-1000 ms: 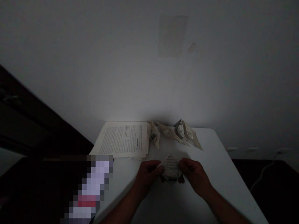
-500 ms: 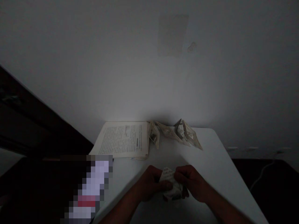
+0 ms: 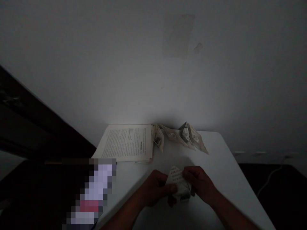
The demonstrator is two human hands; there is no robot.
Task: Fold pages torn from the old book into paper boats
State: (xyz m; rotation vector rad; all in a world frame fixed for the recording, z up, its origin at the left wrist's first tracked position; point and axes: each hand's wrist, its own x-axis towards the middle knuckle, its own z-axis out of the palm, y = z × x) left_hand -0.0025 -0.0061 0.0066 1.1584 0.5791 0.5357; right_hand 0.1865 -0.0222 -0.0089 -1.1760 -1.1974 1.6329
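Between my two hands is a folded piece of printed paper (image 3: pixel 178 180), held just above the front part of the white table (image 3: pixel 134 174). My left hand (image 3: pixel 155 188) grips its left side, the thumb lying across the front and fingertips showing beneath. At the upper right edge, my right hand (image 3: pixel 198 180) pinches the paper between thumb and fingers. Several folded paper boats (image 3: pixel 171 134) stand in a row at the back of the table, made of similar printed sheets. The lighting is dim, so the fine folds are hard to make out.
A stack of printed sheets (image 3: pixel 127 143) lies at the table's back left, against the pale wall (image 3: pixel 131 80). A blurred-out pale and red object (image 3: pixel 100 183) is by the left edge. On the right a white cable (image 3: pixel 270 179) hangs beyond the table.
My right hand has moved slightly up and to the right with its edge of the paper. More of the paper's printed face shows now, and its tip sits higher.
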